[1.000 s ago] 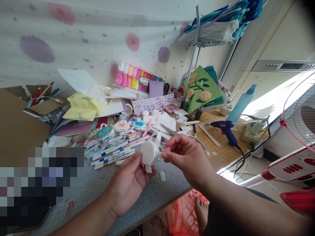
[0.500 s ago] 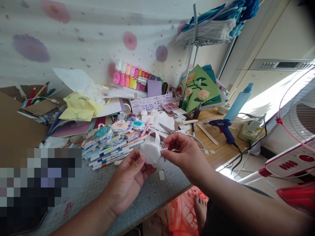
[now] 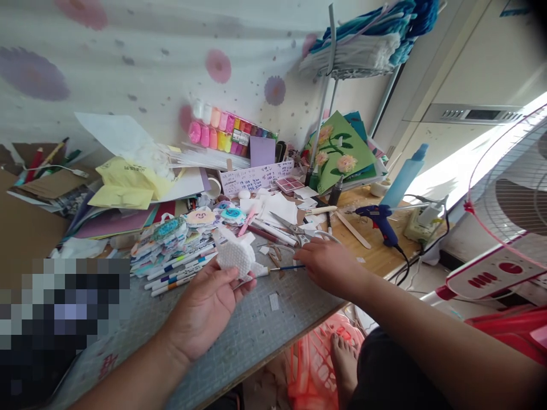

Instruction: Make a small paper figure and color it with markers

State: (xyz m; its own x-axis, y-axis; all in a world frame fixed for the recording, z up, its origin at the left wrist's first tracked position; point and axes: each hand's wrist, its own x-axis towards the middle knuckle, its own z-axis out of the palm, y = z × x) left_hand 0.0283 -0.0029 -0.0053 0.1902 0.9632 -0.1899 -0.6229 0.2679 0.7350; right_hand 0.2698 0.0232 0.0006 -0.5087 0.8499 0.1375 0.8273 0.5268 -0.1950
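Over a mat [image 3: 243,327], the left hand [image 3: 211,299] is pinching a white disc [image 3: 235,257]; the right hand [image 3: 327,263], grip unclear, is resting by scissors [image 3: 296,229].

One left hand [image 3: 205,313] and one white pad [image 3: 234,255] at seven o'clock, one right hand [image 3: 325,262] and one pair of scissors [image 3: 294,228] at four, one glue gun [image 3: 379,216] and one bottle [image 3: 401,181] at three, and three peach flowers [image 3: 347,163] at two.

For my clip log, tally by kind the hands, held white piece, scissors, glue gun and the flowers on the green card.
Left hand and right hand: 2
White piece: 1
Scissors: 1
Glue gun: 1
Flowers on green card: 3
Total: 8
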